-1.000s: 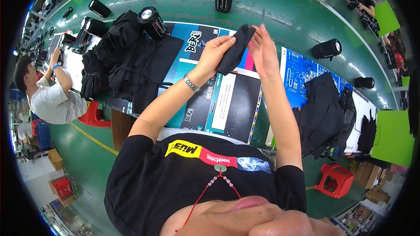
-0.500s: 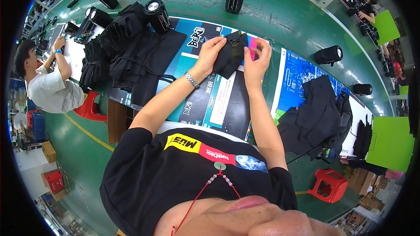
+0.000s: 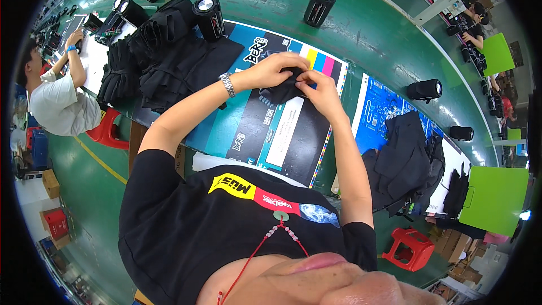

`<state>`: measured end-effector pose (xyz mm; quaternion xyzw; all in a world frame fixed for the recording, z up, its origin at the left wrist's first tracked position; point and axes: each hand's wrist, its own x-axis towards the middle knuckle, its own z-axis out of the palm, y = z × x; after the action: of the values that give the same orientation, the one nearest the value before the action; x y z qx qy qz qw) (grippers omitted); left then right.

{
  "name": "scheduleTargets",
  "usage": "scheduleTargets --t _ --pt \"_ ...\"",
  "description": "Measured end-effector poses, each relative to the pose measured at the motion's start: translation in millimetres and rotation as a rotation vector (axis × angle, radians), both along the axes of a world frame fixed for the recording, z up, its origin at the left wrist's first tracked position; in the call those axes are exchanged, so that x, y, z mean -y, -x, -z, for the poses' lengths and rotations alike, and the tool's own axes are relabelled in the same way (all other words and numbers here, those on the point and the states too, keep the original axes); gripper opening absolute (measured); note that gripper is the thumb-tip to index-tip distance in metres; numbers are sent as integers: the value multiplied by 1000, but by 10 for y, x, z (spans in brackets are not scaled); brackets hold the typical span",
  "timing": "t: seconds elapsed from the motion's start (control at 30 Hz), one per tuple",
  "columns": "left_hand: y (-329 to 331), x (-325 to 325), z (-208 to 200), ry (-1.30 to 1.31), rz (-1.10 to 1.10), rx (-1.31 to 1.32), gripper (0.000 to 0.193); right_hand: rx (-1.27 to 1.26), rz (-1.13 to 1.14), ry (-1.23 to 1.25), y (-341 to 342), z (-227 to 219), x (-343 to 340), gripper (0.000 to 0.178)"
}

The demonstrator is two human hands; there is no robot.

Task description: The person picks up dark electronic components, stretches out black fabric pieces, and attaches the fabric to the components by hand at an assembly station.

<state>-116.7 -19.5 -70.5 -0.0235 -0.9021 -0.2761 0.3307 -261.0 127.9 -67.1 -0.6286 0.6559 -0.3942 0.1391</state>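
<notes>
A small piece of black fabric (image 3: 280, 92) is bunched between my two hands above the printed sheet on the table. My left hand (image 3: 275, 72) grips its upper side, fingers bent over the cloth. From the right, my right hand (image 3: 320, 87) pinches the cloth's edge between thumb and fingers, close to the left fingertips. Part of the fabric is hidden under the fingers. To the left lies a big heap of black fabric pieces (image 3: 175, 76), some in bundles. More flat black pieces (image 3: 403, 147) are piled to the right.
Black cylindrical speakers (image 3: 320, 7) stand along the far green surface, one (image 3: 209, 18) beside the heap. A colourful printed sheet (image 3: 237, 130) covers my table. A co-worker (image 3: 59, 99) sits at the left. Red stools (image 3: 409, 248) and a lime-green panel (image 3: 493, 200) are off to the sides.
My hands have come closer together, and the fabric that was spread out between them is now folded and bunched. My left hand has turned over the top of it.
</notes>
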Motion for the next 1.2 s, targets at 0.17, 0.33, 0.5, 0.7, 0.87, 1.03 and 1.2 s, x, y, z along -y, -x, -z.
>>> scheduleTargets --t 0.17,0.33,0.5,0.7,0.87,1.03,1.2 --pt "51 213 -148 -824 343 534 28 634 -13 -131 191 -121 -11 16" --pt "236 412 -285 -982 346 514 23 974 12 -109 377 -211 138 10" --pt "454 485 -362 -1216 426 329 17 1144 -160 -218 626 -353 286 22" --pt "644 440 -530 -1353 279 190 25 1195 -300 0 812 -596 331 16" --pt "855 572 -612 -1402 332 193 27 1170 59 284 1095 -636 645 14" --pt "1538 726 -564 -1198 40 -41 15 690 550 447 1606 -262 1158 13" --pt "1830 1054 -78 -1164 -339 -282 10 211 716 484 1443 -386 1551 14"
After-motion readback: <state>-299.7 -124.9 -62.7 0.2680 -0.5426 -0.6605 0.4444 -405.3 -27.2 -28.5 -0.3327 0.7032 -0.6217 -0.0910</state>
